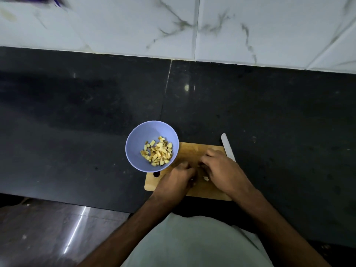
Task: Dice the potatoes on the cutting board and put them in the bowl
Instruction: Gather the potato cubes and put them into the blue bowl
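Note:
A lilac bowl (146,135) stands on the black counter at the left end of the wooden cutting board (189,151), holding several yellow potato dice (158,153). Both hands rest curled on the board, side by side. My left hand (176,178) and my right hand (221,167) cup together over potato pieces; a few pale dice (205,178) show between them, the others hidden under the fingers. A knife (227,146) with a pale blade lies at the board's right edge, touching neither hand.
The black stone counter (86,116) runs left and right of the board, with a seam near the middle. A white marble-tiled wall (192,26) backs it. The counter's front edge lies just below the board, with floor at lower left.

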`<state>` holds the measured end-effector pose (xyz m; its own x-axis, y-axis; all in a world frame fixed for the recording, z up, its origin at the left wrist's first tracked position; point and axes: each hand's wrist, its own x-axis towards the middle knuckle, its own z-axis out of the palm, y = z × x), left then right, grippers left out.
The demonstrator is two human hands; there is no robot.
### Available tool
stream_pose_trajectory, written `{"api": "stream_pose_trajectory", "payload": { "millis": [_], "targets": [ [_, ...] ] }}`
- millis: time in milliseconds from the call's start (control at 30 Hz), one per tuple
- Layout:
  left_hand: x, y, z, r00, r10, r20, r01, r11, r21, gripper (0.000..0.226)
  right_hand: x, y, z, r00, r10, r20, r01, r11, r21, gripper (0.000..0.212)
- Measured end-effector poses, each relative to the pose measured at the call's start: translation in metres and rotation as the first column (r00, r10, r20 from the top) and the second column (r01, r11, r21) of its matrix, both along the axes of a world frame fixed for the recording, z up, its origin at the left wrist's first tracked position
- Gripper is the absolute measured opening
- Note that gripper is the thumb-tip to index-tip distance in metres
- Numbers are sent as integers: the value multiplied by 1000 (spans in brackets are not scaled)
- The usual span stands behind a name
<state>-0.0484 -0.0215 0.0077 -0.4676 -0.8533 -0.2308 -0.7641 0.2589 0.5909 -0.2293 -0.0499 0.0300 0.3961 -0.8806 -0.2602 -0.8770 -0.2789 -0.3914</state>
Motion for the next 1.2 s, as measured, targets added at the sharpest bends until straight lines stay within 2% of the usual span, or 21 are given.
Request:
{"api": "stream_pose_trajectory", "payload": {
  "millis": [67, 200, 400, 600, 700, 867, 933, 1000, 1067, 1133, 1200],
  "targets": [
    [1, -1, 1, 1000, -3, 19, 4, 1000, 0, 13, -7, 6, 4, 999, 21, -32, -20, 999, 44, 16],
    [3, 2, 4, 1000, 19, -10, -19, 1000, -8, 15, -9, 20, 6, 997, 58, -60, -49, 989, 136, 41],
    [5, 2, 11, 990, 121, -67, -127, 988, -90, 7, 4, 15, 0, 999, -34, -6, 34, 993, 110, 14],
    [2, 4, 11, 985, 142, -100, -145, 989, -20, 17, 18, 8, 1, 992, -114, -45, 118, 988, 95, 18],
    [0, 4, 11, 985, 123, -121, -122, 992, 14, 29, 19, 3, 1, 988, -151, -33, 154, 981, 118, 21],
    [-2, 0, 8, 981, 120, -150, -114, 992, 49, 33, 18, 0, 1, 986, -166, -2, 165, 979, 123, 12],
    [-2, -2, 7, 982, 114, -151, -108, 993, 50, 34, 13, 1, 4, 972, -230, 43, 223, 965, 138, 10],
    [-2, -4, 5, 983, 119, -142, -111, 992, 59, 30, 1, 2, 8, 916, -380, 130, 358, 919, 164, 12],
    [-2, -3, 2, 978, 133, -160, -126, 990, 57, 21, -15, 3, 12, 803, -551, 226, 488, 827, 280, 15],
    [-5, -1, 0, 974, 134, -183, -127, 991, 50, 18, -27, 4, 11, 642, -693, 327, 545, 713, 442, 14],
    [-10, 0, -2, 973, 122, -194, -115, 992, 47, 15, -30, 6, 9, 441, -807, 392, 535, 587, 607, 12]
  ]
}}
